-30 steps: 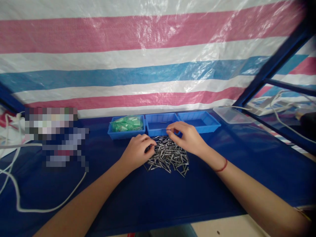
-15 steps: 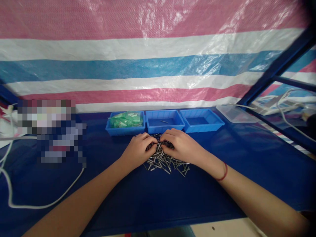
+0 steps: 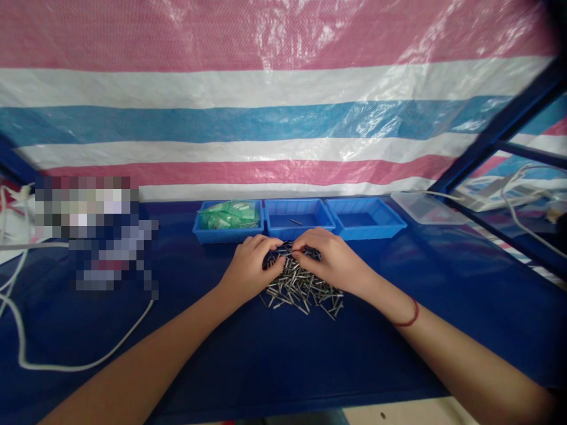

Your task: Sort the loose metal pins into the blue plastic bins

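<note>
A loose pile of thin metal nails (image 3: 295, 286) lies on the dark blue table in front of me. At the pile's left side is my left hand (image 3: 253, 265), its thumb and curved fingers apart with a gap between the tips. My right hand (image 3: 331, 257) reaches over the right part of the pile. Its thumb and fingertips come together above the nails; what they pinch is too small to make out. The two hands are close but apart. Behind them, the middle blue bin (image 3: 299, 215) holds a single nail (image 3: 296, 222).
The left blue bin (image 3: 198, 227) contains a green plastic packet (image 3: 230, 213). Another blue bin (image 3: 376, 231) stands on the right, beside a clear plastic lid (image 3: 427, 209). White cable (image 3: 66, 368) loops across the table's left side, near blurred-out items. Striped sheeting (image 3: 266, 124) hangs behind.
My left thumb and fingers have spread wider apart. My right hand has shifted slightly, its thumb and fingertips drawing closer together. The whole view has moved a little.
</note>
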Action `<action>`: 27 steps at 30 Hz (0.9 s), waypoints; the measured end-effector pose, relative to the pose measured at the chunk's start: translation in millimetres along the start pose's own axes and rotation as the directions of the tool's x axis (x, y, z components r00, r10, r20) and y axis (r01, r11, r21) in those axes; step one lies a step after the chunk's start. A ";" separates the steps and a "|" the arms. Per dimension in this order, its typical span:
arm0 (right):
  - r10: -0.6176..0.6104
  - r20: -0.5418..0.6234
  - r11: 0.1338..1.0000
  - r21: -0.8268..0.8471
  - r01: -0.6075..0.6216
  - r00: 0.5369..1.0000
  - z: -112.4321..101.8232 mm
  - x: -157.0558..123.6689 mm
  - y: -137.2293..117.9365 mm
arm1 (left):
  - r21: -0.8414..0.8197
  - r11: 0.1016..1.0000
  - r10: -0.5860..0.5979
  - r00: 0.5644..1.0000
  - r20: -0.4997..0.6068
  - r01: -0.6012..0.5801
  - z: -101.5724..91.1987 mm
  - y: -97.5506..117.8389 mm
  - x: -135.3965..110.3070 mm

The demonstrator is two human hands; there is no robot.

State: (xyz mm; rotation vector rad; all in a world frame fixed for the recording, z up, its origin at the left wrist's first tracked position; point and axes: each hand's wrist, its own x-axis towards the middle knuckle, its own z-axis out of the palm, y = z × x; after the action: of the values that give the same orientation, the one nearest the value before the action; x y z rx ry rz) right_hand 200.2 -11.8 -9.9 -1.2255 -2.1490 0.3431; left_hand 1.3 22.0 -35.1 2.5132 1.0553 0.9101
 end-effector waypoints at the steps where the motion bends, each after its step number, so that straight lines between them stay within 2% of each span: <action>1: 0.041 -0.036 0.996 0.087 -0.037 0.999 -0.3 0.0 -1.4 | -0.027 1.000 -0.006 1.000 -0.029 0.006 -0.7 0.9 0.2; 4: 0.200 -0.087 0.910 0.386 -0.152 0.976 2.0 -0.3 -6.1 | -0.157 0.987 -0.055 0.996 -0.074 0.043 -2.7 6.9 -0.1; 7: 0.287 -0.060 0.776 0.600 -0.195 0.956 6.5 -0.3 -10.5 | -0.278 0.954 -0.149 0.984 -0.100 0.116 -3.5 15.1 -2.3; 9: 0.312 -0.027 0.704 0.678 -0.212 0.950 8.8 -0.1 -13.3 | -0.324 0.934 -0.202 0.970 -0.137 0.149 -3.5 20.0 -4.1; 12: 0.335 0.019 0.643 0.726 -0.244 0.942 9.4 0.1 -17.5 | -0.375 0.915 -0.230 0.956 -0.184 0.148 -3.5 25.0 -6.1; 15: 0.341 0.062 0.639 0.717 -0.279 0.938 6.8 0.0 -21.1 | -0.400 0.908 -0.220 0.952 -0.211 0.122 -3.5 26.7 -7.1; 20: 0.279 0.106 0.689 0.670 -0.275 0.955 3.5 -0.6 -20.7 | -0.393 0.916 -0.180 0.960 -0.217 0.083 -3.3 26.4 -7.4; 27: 0.299 0.016 0.655 0.724 -0.217 0.954 6.7 -0.4 -15.9 | -0.337 0.941 -0.085 0.964 -0.252 -0.005 -4.2 23.6 -5.4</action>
State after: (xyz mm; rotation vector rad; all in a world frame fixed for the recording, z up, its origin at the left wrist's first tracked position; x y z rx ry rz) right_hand 185.3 -20.0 -7.0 -1.0238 -1.4735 1.1097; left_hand 8.6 1.7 -23.5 2.1239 0.9259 1.3172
